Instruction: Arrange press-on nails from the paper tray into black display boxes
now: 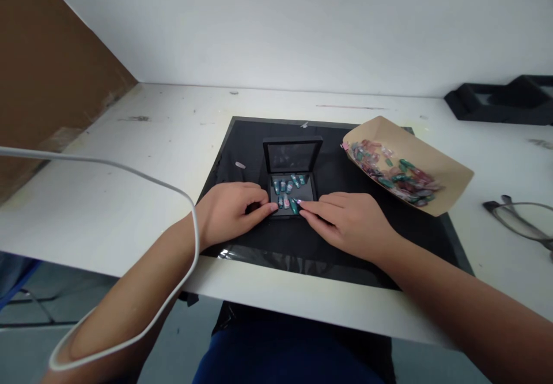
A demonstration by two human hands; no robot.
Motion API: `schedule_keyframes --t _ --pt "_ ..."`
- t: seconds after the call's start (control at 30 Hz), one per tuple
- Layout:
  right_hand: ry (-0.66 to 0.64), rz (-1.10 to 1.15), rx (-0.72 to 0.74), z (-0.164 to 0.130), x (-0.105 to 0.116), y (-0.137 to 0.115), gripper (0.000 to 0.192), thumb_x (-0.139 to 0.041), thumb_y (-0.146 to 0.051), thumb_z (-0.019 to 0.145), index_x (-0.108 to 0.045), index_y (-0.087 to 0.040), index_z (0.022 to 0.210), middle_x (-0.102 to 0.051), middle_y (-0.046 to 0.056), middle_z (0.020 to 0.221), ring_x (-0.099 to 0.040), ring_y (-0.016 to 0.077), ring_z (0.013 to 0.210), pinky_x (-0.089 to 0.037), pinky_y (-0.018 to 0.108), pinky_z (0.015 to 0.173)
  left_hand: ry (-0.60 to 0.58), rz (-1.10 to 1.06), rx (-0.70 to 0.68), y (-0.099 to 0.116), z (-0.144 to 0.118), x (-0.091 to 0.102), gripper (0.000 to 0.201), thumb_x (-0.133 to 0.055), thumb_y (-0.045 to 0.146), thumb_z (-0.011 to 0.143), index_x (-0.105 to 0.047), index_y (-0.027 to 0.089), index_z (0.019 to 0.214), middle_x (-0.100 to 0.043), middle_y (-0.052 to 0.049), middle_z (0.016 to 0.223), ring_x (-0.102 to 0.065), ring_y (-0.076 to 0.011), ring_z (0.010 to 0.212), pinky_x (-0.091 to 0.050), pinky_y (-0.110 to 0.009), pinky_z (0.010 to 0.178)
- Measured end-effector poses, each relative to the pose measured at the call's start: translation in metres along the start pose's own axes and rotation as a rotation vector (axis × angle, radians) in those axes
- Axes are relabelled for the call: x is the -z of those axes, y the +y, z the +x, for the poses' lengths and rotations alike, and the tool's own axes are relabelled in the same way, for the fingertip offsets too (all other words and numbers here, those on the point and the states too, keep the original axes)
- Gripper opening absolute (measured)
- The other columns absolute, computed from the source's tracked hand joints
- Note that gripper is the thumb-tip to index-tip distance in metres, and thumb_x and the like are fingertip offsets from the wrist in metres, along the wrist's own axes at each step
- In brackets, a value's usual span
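A small black case (283, 214) with a clear-windowed lid (292, 157) stands open in front of me. Two rows of teal and pale decorated false nails (286, 201) lie inside it. My left hand (233, 210) grips the case's left side, with thumb at the front corner and fingers curled behind. At the right end of the front row, my right hand (349, 221) pinches a shiny false nail (298, 201) between thumb and forefinger, beside a green one. Its other fingers are folded in.
A brown paper tray (449, 182) of loose false nails sits at the right on the black mat (250, 246). One pale nail (240, 165) lies left of the case. Glasses (522, 217) and a black holder (496, 102) are further right. A white cable (129, 168) crosses my left arm.
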State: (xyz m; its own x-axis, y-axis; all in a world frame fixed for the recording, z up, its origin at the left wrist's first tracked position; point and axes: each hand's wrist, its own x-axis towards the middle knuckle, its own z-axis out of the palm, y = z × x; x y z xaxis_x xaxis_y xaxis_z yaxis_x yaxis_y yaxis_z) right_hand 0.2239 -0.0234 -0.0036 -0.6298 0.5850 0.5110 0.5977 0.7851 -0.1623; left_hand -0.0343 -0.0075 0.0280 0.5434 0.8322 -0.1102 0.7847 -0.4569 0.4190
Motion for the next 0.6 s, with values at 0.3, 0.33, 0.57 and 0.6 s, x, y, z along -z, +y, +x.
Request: schedule_keyframes --t 0.3,0.33,0.57,0.6 --pt "-0.009 -0.057 -0.079 -0.0039 -0.0016 -0.0069 0.021 -0.059 -0.025 0.099 -0.079 -0.018 0.101 -0.075 -0.001 0.075 -0.069 0.0146 0.066 -0.042 0.029 0.057 -0.005 -0.019 -0.002 -0.0007 -0.0014 0.0006 0.043 -0.048 0.05 0.101 -0.062 0.02 0.074 -0.061 0.002 0.077 -0.057 -0.0118 0.069 -0.035 -0.027 0.063" --pt "-0.009 -0.078 -0.075 -0.004 -0.0012 -0.0075 0.021 -0.059 -0.025 0.099 -0.079 -0.018 0.101 -0.075 -0.001 0.074 -0.069 0.0149 0.066 -0.042 0.029 0.057 -0.005 -0.018 -0.002 -0.0004 -0.0015 0.0008 0.043 -0.048 0.05 0.101 -0.062 0.02 0.074 -0.061 0.002 0.077 -0.057 -0.0119 0.07 -0.035 -0.027 0.063" --pt "0.008 -0.082 -0.228 -0.0002 0.0003 -0.0086 0.021 -0.059 -0.026 0.096 -0.077 -0.017 0.09 -0.071 0.001 0.07 -0.066 0.0162 0.068 -0.04 0.03 0.058 -0.004 0.042 0.029 0.0013 -0.0023 0.0006 0.049 -0.048 0.052 0.099 -0.055 0.018 0.065 -0.057 0.003 0.068 -0.053 -0.0108 0.064 -0.031 -0.027 0.059" --pt "0.008 -0.058 -0.26 0.0003 0.0005 -0.0078 0.02 -0.06 -0.026 0.096 -0.077 -0.018 0.091 -0.071 0.001 0.07 -0.066 0.0158 0.067 -0.041 0.029 0.059 0.001 0.058 0.044 0.0019 -0.0025 0.0008 0.049 -0.05 0.052 0.098 -0.054 0.018 0.064 -0.056 0.003 0.065 -0.052 -0.0106 0.062 -0.03 -0.027 0.058"
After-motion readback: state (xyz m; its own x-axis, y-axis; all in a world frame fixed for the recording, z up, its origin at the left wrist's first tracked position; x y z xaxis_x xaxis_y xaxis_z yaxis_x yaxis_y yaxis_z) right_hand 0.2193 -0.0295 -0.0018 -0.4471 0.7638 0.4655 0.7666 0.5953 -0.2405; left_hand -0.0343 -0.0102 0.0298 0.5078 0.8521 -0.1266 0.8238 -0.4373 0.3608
